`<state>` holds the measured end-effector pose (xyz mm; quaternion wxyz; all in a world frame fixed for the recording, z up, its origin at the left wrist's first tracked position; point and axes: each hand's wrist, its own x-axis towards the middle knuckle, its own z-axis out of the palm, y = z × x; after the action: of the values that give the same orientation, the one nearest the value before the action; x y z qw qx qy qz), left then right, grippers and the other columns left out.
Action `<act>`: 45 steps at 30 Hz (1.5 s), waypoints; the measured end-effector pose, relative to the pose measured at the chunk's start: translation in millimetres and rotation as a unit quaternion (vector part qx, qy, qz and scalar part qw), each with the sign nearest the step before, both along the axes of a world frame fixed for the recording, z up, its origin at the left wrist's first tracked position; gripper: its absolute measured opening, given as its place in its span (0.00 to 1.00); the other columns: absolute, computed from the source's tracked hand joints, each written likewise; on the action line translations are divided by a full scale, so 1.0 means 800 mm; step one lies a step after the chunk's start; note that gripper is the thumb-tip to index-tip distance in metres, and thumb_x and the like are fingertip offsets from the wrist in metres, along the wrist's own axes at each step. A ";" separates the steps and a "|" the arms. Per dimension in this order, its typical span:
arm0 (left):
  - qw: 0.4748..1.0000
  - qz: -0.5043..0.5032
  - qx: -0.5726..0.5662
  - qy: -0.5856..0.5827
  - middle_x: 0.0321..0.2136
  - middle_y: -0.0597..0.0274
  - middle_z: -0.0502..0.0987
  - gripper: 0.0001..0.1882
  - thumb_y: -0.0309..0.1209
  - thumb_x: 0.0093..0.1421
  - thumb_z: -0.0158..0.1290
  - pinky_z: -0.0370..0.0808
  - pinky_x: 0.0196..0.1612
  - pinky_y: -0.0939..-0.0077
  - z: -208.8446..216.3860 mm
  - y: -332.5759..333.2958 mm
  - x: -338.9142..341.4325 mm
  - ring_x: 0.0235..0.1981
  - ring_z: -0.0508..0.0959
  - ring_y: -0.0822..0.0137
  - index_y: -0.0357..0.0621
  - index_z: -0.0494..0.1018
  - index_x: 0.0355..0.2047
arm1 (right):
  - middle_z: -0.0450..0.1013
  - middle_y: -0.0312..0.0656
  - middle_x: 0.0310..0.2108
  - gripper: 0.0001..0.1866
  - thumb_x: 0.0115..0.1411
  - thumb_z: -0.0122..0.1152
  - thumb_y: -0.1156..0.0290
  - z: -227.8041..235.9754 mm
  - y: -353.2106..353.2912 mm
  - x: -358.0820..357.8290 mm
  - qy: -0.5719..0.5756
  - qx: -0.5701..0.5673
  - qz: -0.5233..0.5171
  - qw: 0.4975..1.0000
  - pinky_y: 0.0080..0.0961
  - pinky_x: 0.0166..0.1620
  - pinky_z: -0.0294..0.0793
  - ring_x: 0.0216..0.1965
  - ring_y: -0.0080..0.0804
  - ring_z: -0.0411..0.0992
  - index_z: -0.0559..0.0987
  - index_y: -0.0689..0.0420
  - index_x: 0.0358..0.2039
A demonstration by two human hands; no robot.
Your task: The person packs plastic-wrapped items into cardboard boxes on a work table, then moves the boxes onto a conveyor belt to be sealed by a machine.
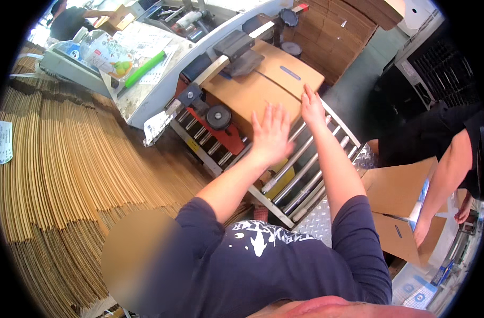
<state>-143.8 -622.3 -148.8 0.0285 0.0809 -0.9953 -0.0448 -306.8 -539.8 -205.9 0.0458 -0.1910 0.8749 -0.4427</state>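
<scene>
A closed brown carton (242, 96) lies on a roller conveyor (304, 168), partly under the black head (234, 45) of what looks like a carton-taping machine. My left hand (272, 137) rests against the carton's near end, fingers spread. Close to the carton's near right corner is my right hand (312, 110), its fingers stretched out flat. Neither hand grasps anything. Beside the carton's left side sits a round black wheel (218, 117) on a red plate. The carton's far end is hidden beneath the machine head.
Stacks of flat cardboard (67, 164) fill the left. A bench (133, 103) holds a plastic bottle (108, 55), papers and a green stick-like tool (145, 69). At right, a co-worker's hand (422, 230) reaches into an open carton (398, 188). Another person (68, 22) is at far left.
</scene>
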 end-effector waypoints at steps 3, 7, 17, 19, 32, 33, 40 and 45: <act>0.998 0.042 -0.044 0.020 0.63 0.55 0.49 0.33 0.45 0.58 0.46 0.45 0.60 0.37 -0.027 -0.056 -0.027 0.64 0.47 0.54 0.48 0.52 0.61 | 0.59 0.59 0.56 0.24 0.63 0.40 0.57 -0.001 0.014 0.045 0.032 0.059 0.082 0.994 0.35 0.60 0.55 0.60 0.48 0.56 0.68 0.57 0.54; 0.997 0.072 -0.002 -0.011 0.64 0.56 0.47 0.33 0.41 0.58 0.46 0.44 0.60 0.39 -0.011 -0.100 -0.025 0.65 0.46 0.54 0.50 0.49 0.62 | 0.68 0.54 0.50 0.25 0.59 0.49 0.60 -0.099 0.110 0.191 -0.145 0.043 0.153 0.977 0.35 0.54 0.65 0.52 0.46 0.67 0.67 0.62 0.53; 0.971 -0.071 0.202 -0.106 0.58 0.48 0.55 0.30 0.27 0.47 0.53 0.56 0.60 0.59 -0.204 0.025 0.375 0.59 0.56 0.48 0.45 0.63 0.53 | 0.74 0.52 0.40 0.22 0.49 0.56 0.58 -0.269 0.535 0.520 -0.450 0.379 0.276 0.760 0.35 0.46 0.70 0.45 0.46 0.72 0.76 0.54 0.44; 0.953 0.020 0.220 -0.207 0.58 0.49 0.55 0.32 0.27 0.46 0.54 0.59 0.59 0.58 -0.217 0.046 0.481 0.59 0.56 0.49 0.45 0.61 0.55 | 0.75 0.52 0.36 0.20 0.50 0.55 0.61 -0.231 0.567 0.526 -0.377 0.369 0.257 0.810 0.34 0.43 0.71 0.40 0.44 0.74 0.77 0.55 0.42; 0.864 0.356 0.184 -0.306 0.65 0.58 0.28 0.50 0.32 0.46 0.57 0.49 0.63 0.52 -0.239 0.100 0.609 0.66 0.33 0.50 0.43 0.38 0.64 | 0.75 0.49 0.39 0.18 0.54 0.55 0.64 -0.107 0.563 0.625 -0.320 0.296 0.178 0.882 0.31 0.47 0.71 0.43 0.41 0.73 0.75 0.59 0.44; 0.864 0.356 0.184 -0.305 0.65 0.58 0.28 0.50 0.32 0.46 0.57 0.49 0.63 0.52 -0.240 0.101 0.619 0.66 0.33 0.50 0.43 0.38 0.64 | 0.74 0.49 0.40 0.19 0.54 0.55 0.63 -0.118 0.578 0.645 -0.338 0.284 0.189 0.877 0.31 0.47 0.70 0.43 0.42 0.73 0.75 0.59 0.44; 0.926 0.226 0.138 -0.270 0.65 0.56 0.36 0.35 0.25 0.48 0.52 0.44 0.65 0.57 -0.256 0.116 0.684 0.66 0.37 0.52 0.47 0.57 0.59 | 0.74 0.49 0.41 0.18 0.54 0.55 0.64 -0.127 0.632 0.678 -0.387 0.417 0.233 0.788 0.32 0.48 0.70 0.44 0.43 0.72 0.75 0.58 0.44; 0.922 0.218 0.242 -0.211 0.61 0.53 0.53 0.37 0.27 0.46 0.54 0.53 0.61 0.54 -0.298 0.121 0.730 0.63 0.50 0.54 0.49 0.57 0.59 | 0.73 0.49 0.43 0.18 0.56 0.55 0.68 -0.124 0.593 0.649 -0.334 0.414 0.193 0.824 0.29 0.49 0.69 0.46 0.39 0.72 0.73 0.61 0.47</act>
<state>440.2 -525.8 -387.6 -0.1934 0.3078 -0.8948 -0.2591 212.2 -65.4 -305.5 0.4947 -0.1589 0.8525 -0.0581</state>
